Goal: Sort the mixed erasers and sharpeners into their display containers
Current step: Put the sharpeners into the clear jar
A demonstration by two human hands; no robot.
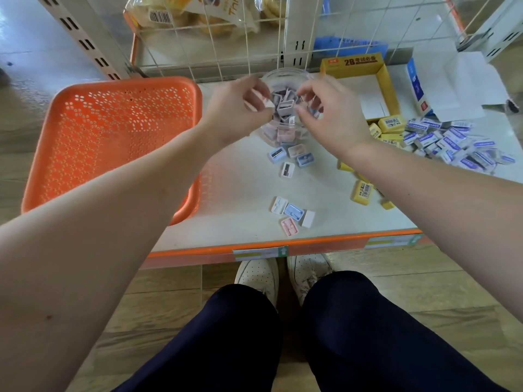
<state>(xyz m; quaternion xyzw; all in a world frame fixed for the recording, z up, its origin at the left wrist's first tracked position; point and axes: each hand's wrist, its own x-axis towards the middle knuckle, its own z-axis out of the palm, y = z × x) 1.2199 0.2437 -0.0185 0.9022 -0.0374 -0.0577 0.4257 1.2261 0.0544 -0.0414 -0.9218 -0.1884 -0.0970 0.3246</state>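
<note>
A clear plastic jar (285,77) stands at the back of the shelf, partly filled with pastel sharpeners (285,106). Both my hands hover over its mouth. My left hand (237,106) pinches a pale pink sharpener (268,102) at the jar's left rim. My right hand (331,114) has its fingers curled round a bluish sharpener (312,110) at the right rim. Loose sharpeners lie in front of the jar (291,158) and nearer the shelf edge (293,212). Yellow erasers (362,192) and a heap of blue-and-white erasers (452,142) lie to the right.
An orange perforated basket (113,137) fills the shelf's left side. An open yellow display box (387,80) and a white-and-blue box (418,86) stand at the back right. A wire grid (249,38) closes off the rear. The shelf's orange front edge (283,246) is near my knees.
</note>
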